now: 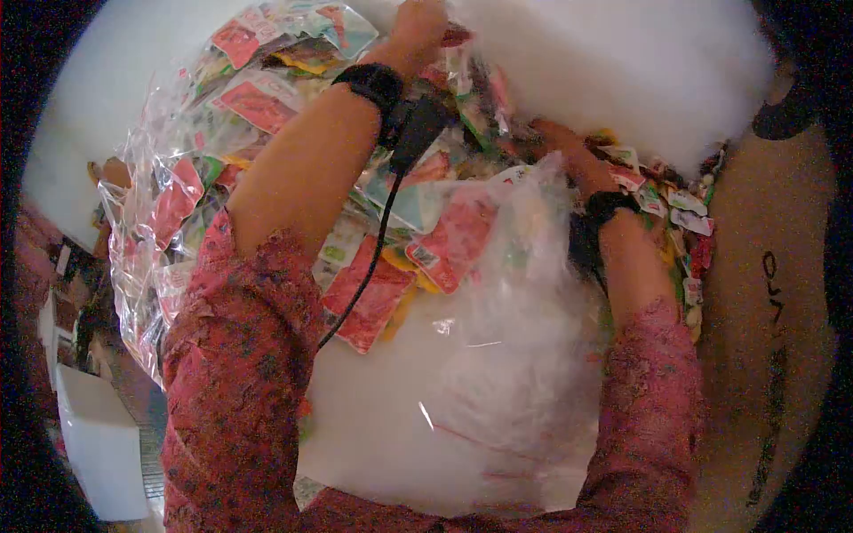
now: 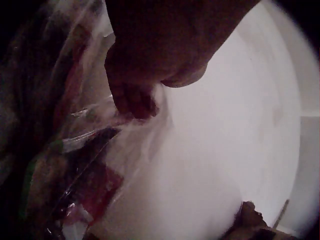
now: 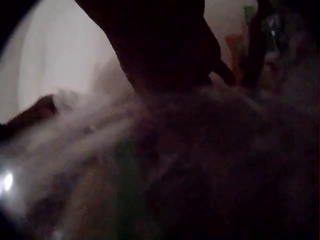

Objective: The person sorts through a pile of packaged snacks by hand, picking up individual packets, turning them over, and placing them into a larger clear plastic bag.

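A large clear plastic bag [image 1: 142, 240] full of small red, white, green and yellow packets [image 1: 366, 298] spreads under both arms. At the top of the head view the left hand [image 1: 421, 34] is at the bag's far part; in the left wrist view this hand [image 2: 150, 65] has its fingers curled on a gathered fold of clear plastic [image 2: 145, 135]. The right hand [image 1: 569, 151] reaches in among packets at the bag's right side. In the right wrist view that hand [image 3: 165, 55] is dark, and blurred plastic [image 3: 95, 135] hides its fingertips.
More loose packets [image 1: 689, 218] lie beyond the right wrist, beside a brown cardboard surface [image 1: 755, 266] with dark handwriting. White material [image 1: 622, 62] rises behind the hands. A white box-like object [image 1: 102, 444] stands at the lower left. A black cable [image 1: 382, 240] hangs from the left wrist.
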A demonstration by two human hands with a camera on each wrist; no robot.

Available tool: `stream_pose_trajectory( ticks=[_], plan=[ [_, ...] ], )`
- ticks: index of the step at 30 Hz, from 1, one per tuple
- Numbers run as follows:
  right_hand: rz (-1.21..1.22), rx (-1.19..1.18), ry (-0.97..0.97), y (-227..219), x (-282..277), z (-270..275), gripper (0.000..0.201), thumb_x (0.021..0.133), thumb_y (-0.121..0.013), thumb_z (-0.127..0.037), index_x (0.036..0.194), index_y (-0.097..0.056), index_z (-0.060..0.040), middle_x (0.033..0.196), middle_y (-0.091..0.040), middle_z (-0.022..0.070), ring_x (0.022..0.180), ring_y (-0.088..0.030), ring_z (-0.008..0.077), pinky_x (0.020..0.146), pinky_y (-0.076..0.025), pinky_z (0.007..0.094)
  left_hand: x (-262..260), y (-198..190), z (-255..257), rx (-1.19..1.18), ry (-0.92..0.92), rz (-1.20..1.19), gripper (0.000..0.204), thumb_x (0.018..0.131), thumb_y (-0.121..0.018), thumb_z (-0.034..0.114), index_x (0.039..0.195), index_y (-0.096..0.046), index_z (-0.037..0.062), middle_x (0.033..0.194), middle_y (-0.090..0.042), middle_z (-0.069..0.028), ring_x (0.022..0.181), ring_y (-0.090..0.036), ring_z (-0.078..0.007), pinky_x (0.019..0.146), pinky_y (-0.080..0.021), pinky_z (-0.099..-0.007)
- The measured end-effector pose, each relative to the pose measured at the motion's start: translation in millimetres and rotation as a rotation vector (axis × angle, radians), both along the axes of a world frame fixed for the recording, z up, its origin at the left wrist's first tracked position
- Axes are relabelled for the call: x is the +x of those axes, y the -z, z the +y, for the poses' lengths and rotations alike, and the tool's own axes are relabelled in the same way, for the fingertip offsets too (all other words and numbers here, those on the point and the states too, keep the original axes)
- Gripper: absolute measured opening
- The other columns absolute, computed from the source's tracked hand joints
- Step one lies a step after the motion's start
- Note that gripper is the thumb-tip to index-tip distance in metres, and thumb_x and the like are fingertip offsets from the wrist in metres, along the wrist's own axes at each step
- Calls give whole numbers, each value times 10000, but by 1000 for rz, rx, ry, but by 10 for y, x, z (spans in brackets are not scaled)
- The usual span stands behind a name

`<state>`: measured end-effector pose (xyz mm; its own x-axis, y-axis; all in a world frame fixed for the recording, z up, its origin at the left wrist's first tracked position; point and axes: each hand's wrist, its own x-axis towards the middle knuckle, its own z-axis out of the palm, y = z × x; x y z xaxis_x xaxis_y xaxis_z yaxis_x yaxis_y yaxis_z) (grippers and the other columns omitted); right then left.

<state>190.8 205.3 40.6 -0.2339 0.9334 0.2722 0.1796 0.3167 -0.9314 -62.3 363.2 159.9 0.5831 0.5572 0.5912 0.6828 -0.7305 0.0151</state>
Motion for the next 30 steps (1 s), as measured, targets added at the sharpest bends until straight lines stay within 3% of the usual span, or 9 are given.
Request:
stream_pose_trajectory(
  ticks=[2, 5, 9, 12, 17, 21, 25, 27, 30],
  plan=[
    [-1146, 102, 361, -158, -83, 71, 322, 721, -543, -172, 1022, -524, -59, 959, -549, 181, 967, -495, 326, 833, -387, 394, 79, 67, -151, 455, 277, 50, 465, 644, -652, 242, 1038, -499, 50, 897, -576, -140, 828, -547, -333, 742, -435, -395],
    [-1202, 423, 385, 9, 192, -122, 303, 696, -525, -107, 997, -532, -73, 934, -555, 180, 934, -514, 322, 795, -403, 399, 239, 63, -269, 663, 270, 1, 399, 694, -620, 249, 1010, -497, 39, 878, -568, -139, 768, -552, -296, 658, -439, -361],
    [-1375, 160, 331, -131, 362, -393, 275, 676, -519, -84, 951, -536, -79, 905, -568, 160, 909, -524, 322, 757, -414, 404, 538, 13, -370, 993, 286, -78, 318, 770, -572, 260, 969, -495, 24, 851, -555, -138, 678, -558, -242, 533, -445, -309],
    [-1473, 130, 234, -270, 312, -714, 242, 667, -500, -44, 905, -529, -79, 886, -574, 133, 870, -536, 318, 717, -429, 401, 692, 115, -469, 626, 128, -181, 460, 773, -562, 313, 1080, -422, 0, 922, -540, -142, 811, -537, -269, 653, -462, -384],
    [-1480, 443, 82, -376, 190, -1036, 233, 700, -454, -18, 905, -525, -102, 815, -566, 107, 811, -547, 296, 693, -438, 388, 779, 382, -760, 128, 375, -530, 378, 679, -636, 237, 974, -537, 23, 914, -578, -148, 823, -554, -330, 764, -436, -378],
    [-1540, 295, 110, -311, 246, -998, 240, 702, -459, -21, 923, -523, -88, 824, -557, 110, 844, -535, 292, 709, -430, 386, 737, 884, -197, 184, 196, 147, 304, 631, -678, 233, 827, -546, 41, 787, -563, -152, 758, -541, -336, 670, -436, -389],
    [-1444, 286, 141, -223, 309, -954, 282, 685, -489, -40, 963, -520, -74, 896, -543, 128, 887, -514, 301, 740, -421, 389, 481, 689, -537, -79, 380, 90, 321, 672, -617, 278, 904, -563, 63, 811, -574, -138, 746, -555, -309, 646, -448, -373],
    [-1507, 255, 104, -251, 310, -958, 300, 680, -496, -48, 978, -518, -71, 924, -536, 134, 910, -502, 305, 761, -412, 393, 498, 533, -663, -672, 381, -152, 385, 675, -590, 336, 975, -568, 94, 893, -580, -103, 739, -572, -252, 620, -460, -332],
    [-1172, 274, -14, 58, 707, -748, 387, 651, -501, -58, 1038, -503, -70, 1069, -493, 150, 1020, -443, 301, 870, -353, 383, 581, 265, -920, -527, 198, -71, 440, 697, -578, 348, 1035, -507, 75, 953, -551, -121, 797, -552, -268, 662, -450, -356]
  ],
)
